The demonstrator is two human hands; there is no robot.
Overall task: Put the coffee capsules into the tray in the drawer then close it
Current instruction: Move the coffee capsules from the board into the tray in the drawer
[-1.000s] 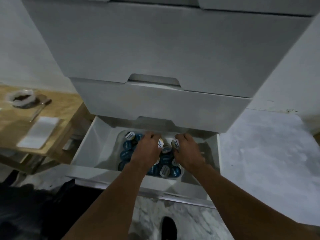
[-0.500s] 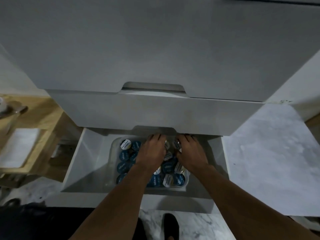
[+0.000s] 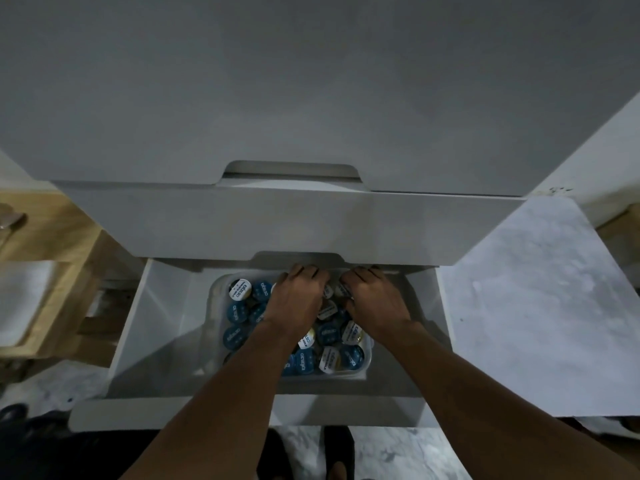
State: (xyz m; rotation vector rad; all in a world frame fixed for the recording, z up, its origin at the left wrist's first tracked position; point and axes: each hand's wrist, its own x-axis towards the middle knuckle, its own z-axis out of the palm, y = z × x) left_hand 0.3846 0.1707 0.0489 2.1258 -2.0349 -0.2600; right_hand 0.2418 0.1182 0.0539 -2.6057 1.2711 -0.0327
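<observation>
Round blue-and-white foil-lidded coffee capsules (image 3: 235, 311): heaped in clear plastic tray (image 3: 367, 358), open white drawer (image 3: 138, 327). Left hand (image 3: 298, 299), right hand (image 3: 374, 303): both curled over capsules at tray's far edge; hold unclear. Risk: overfilled heap snagging on closing.

Left hand (image 3: 298, 299): farther back over the tray (image 3: 215, 296) than a second ago, knuckles now up at the lip of the drawer front (image 3: 277, 223) above.
Right hand (image 3: 375, 303): likewise farther back, and closer to the left one.
Capsules (image 3: 239, 289): white-lidded pair at the fingertips now mostly hidden between the hands.
View: nearer and steeper, with the wooden table (image 3: 52, 233) pushed out to the left edge.
</observation>
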